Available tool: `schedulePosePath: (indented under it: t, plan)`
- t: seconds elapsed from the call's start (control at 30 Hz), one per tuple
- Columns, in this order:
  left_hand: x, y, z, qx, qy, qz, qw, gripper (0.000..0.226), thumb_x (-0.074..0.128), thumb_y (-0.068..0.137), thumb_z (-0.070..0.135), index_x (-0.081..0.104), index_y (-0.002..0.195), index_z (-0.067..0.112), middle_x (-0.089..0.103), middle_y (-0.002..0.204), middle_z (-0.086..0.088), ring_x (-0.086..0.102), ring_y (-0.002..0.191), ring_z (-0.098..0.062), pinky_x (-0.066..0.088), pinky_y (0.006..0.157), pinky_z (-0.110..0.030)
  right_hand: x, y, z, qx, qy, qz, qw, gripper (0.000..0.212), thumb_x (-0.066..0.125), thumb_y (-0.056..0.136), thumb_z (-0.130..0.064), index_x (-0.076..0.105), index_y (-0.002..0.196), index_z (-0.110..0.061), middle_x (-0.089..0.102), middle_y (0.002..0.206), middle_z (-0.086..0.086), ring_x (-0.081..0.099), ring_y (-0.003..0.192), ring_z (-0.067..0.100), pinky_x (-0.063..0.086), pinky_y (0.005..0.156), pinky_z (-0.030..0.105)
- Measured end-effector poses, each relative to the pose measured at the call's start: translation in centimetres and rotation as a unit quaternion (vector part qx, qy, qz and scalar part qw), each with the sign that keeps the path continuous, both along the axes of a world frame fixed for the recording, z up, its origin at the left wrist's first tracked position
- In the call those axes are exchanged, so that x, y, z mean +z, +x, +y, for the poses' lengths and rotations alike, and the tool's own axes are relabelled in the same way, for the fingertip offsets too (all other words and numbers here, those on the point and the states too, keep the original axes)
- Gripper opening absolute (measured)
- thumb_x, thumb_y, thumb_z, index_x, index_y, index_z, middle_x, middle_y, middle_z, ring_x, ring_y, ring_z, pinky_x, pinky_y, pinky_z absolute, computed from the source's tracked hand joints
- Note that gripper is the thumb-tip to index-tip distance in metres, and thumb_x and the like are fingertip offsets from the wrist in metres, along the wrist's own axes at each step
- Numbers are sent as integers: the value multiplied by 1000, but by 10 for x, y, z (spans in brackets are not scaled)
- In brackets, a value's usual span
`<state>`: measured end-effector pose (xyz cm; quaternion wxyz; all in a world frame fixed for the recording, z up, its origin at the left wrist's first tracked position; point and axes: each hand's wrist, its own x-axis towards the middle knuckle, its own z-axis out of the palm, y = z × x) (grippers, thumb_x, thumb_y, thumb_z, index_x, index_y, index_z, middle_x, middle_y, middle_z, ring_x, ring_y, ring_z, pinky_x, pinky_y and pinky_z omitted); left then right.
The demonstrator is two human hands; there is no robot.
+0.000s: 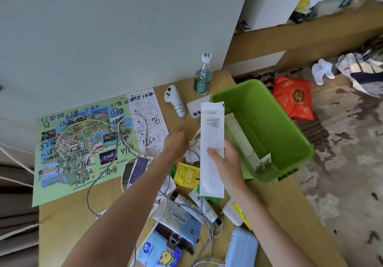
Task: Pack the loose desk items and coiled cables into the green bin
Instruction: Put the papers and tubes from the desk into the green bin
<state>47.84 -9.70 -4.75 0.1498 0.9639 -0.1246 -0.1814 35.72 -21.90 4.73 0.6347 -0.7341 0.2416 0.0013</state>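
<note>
While the green plastic bin (267,121) sits at the wooden counter's (68,221) right edge, plenty of room inside, the right hand (226,161) grips a long white paper packet (212,148) upright beside its left wall. The left hand (176,142) reaches over loose grey cables (87,196), its grip too blurred to call.

Pretty clearly a lived-in room at home. Wooden desk (68,221) against the wall (103,38), patterned rug (342,152), socks (322,71) and clothes (360,69) lying around.
</note>
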Motion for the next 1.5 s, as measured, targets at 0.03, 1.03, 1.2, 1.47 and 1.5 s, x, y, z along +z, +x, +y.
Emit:
schedulePosePath:
  t: [0.03,1.03,1.2,1.47,1.5]
  plan:
    - [1,-2,1,4,-1,-1,1000,18,54,92,19,54,106,6,63,109,-16,61,97,-38,45,75,-39,-1,-2,1,4,-8,5,1000,18,59,91,-7,60,109,-12,67,102,-1,63,88,9,46,62,10]
    - [54,-44,11,89,-138,-167,972,34,56,89,-5,45,120,2,66,103,-19,64,84,-36,44,54,-41,-12,-39,4,4,-22,52,998,12,56,91,-6,62,101,-13,68,95,-5,63,88,15,50,70,28]
    - [81,-69,29,135,-177,-243,944,13,51,93,4,59,103,4,62,97,-16,58,71,-38,32,52,-33,7,-23,14,-8,54,33,998,11,57,92,-10,65,93,-17,69,86,-7,62,75,8,46,59,19]
    - [107,-123,53,285,-479,13,830,5,55,94,6,51,95,3,64,92,-18,65,81,-31,59,67,-39,22,-17,30,-39,208,68,975,21,61,92,-17,67,111,-12,70,115,11,63,109,29,49,92,40]
    - [109,-130,55,287,-503,46,814,6,56,94,5,51,97,3,65,94,-20,66,84,-30,59,70,-35,22,-18,32,-33,219,69,973,22,62,92,-17,66,113,-14,70,116,10,63,111,28,48,97,42]
